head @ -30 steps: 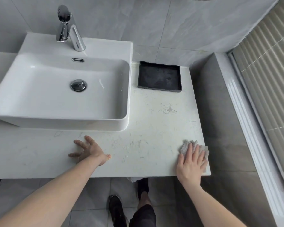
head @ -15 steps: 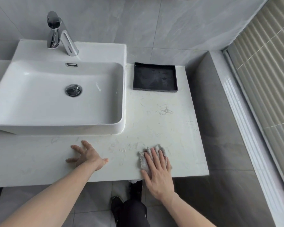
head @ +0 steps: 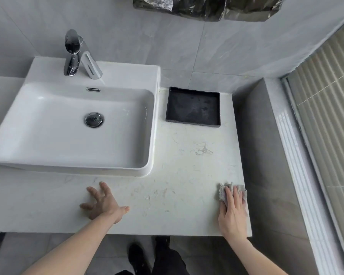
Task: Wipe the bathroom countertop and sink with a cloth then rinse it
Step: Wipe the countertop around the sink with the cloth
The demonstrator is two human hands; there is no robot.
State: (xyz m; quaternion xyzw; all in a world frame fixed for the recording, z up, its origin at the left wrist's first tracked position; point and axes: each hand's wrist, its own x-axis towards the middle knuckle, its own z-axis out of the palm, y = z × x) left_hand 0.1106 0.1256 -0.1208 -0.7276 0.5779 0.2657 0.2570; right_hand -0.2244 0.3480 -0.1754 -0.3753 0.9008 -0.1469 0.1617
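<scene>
From my feed I see the right hand [head: 232, 213] lying flat, fingers straight and together, pressing the grey cloth [head: 222, 192] down onto the white countertop [head: 187, 165] at its front right corner, just beside the counter's right edge. The cloth is bunched under the palm and shows past the fingertips and along both sides of the hand (I can't make out how it is folded beneath). The left hand [head: 102, 204] rests on the countertop in front of the sink [head: 74, 128], fingers spread and slightly bent with the tips on the stone, gripping nothing. It sits well apart from the right hand, with a bare stretch of veined surface between them. The sink is a white rectangular basin standing on top of the counter, with a chrome drain plug [head: 94, 119] in its floor and a chrome faucet [head: 77, 56] on its back ledge. I see no water coming from the spout. To the right of the basin, against the grey tiled wall, a shallow black tray [head: 193, 107] lies flat, its inside smudged. Beyond the counter's right edge I read a grey ledge and a window with pale vertical blinds [head: 326, 108]. Below the counter's front edge, the person's dark trousers and shoes show over grey floor tiles.
</scene>
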